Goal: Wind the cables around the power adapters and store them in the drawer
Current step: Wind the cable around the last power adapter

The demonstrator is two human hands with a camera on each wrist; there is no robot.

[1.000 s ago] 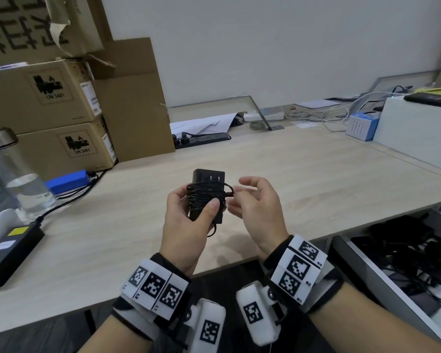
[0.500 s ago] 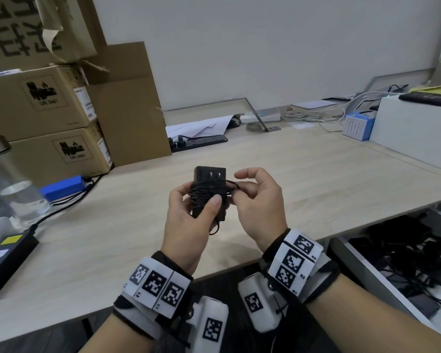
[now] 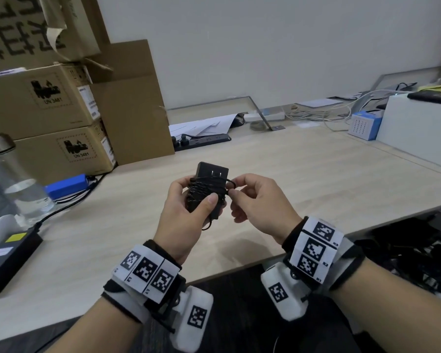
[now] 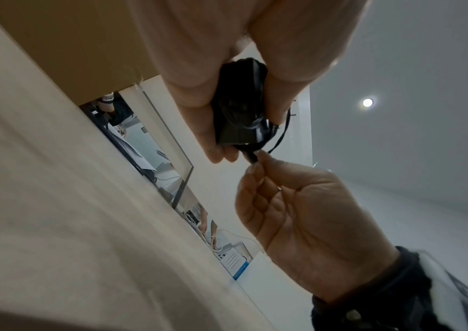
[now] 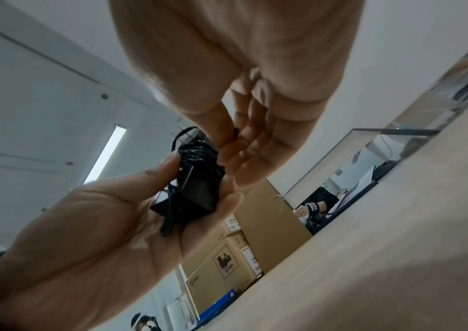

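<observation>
The left hand (image 3: 186, 212) is gripping the black power adapter (image 3: 210, 174) above the desk (image 3: 316, 179), thumb pressing on the wound turns, prongs pointing up. The right hand (image 3: 260, 200) is pinching the free cable end (image 4: 251, 156) right beside the adapter, w/ a small loop sticking out. Imo the brick's light and rigid, so holding it by the flat sides is working fine. The cable's thin and springy tho, prob wanting to unwind unless that end gets tucked. The drawer (image 3: 418, 250) is sitting open at lower right w/ other cables in it.
</observation>
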